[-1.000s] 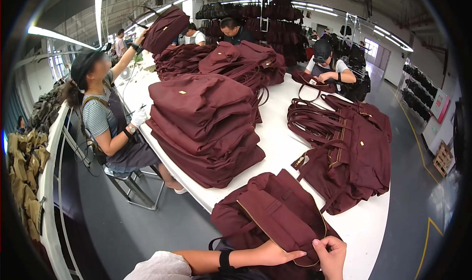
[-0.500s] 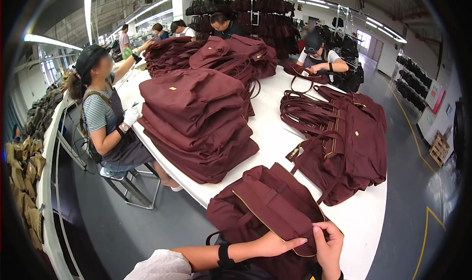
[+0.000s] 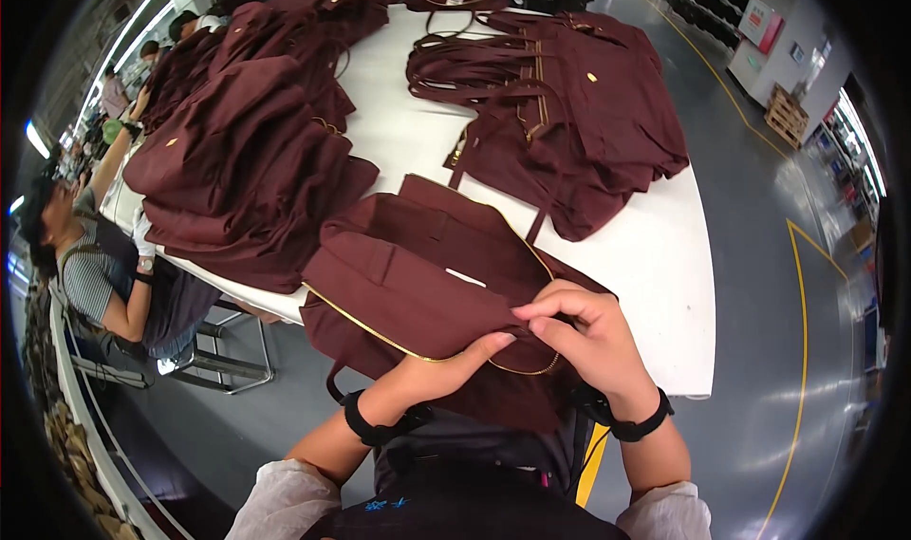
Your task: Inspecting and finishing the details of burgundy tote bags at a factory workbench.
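Observation:
A maroon fabric bag point(image 3: 399, 298) lies at the table's near edge, its mouth spread wide between gold zipper edges. A small white label point(image 3: 466, 277) shows on the fabric inside. My left hand point(image 3: 432, 374) grips the near zippered edge, thumb on top and the other fingers hidden beneath the cloth. Across from it, my right hand point(image 3: 584, 336) is closed in a pinch on a fold of the bag's fabric, close to the left thumb. Both hands wear black wristbands.
On the white table point(image 3: 655, 312), a heap of maroon bags point(image 3: 242, 179) stands left and a pile with straps point(image 3: 607, 103) lies far right. A co-worker in a striped shirt point(image 3: 90, 265) sits at the left by a metal stool point(image 3: 223, 355); others work at the far end.
The view has tipped down and turned right. The bag's mouth is spread wider, showing its inside and the white label. My right hand has shifted its pinch on the fabric.

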{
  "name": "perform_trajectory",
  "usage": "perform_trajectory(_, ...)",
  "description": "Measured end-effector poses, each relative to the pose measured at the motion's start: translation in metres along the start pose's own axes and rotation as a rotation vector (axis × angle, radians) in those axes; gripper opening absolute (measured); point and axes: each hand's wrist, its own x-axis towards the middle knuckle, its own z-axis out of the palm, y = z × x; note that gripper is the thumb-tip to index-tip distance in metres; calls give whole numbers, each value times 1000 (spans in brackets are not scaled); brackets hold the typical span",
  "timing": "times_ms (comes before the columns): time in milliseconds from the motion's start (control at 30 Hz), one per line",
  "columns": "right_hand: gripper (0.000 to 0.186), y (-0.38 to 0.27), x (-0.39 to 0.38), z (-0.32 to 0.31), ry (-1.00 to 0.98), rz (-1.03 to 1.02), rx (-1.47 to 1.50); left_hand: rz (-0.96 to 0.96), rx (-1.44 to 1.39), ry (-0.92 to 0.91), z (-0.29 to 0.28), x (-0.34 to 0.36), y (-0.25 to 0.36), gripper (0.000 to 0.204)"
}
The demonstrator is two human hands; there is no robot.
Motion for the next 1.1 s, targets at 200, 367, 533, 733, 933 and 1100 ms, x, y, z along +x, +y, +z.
perform_trajectory(200, 13, 1, -2, 1, -14, 71, 53, -24, 38, 15, 3, -6, -1, 14)
perform_trajectory(367, 13, 2, -4, 4, 3, 105, 74, -1, 60, 16, 3, -6, -2, 14)
perform_trajectory(533, 15, 7, -1, -1, 2, 136, 99, -2, 44, 24, 5, -2, -8, 14)
perform_trajectory(733, 15, 3, 6, -2, -2, 87, 71, -38, 27, 25, 2, 2, 1, 16)
perform_trajectory(933, 18, -6, -10, 13, 217, -432, -542, -82, -36, 70, 1, -10, -1, 25)
perform_trajectory(1100, 18, -13, -15, 27, 317, -663, -770, 7, -115, 93, 10, -14, -1, 26)
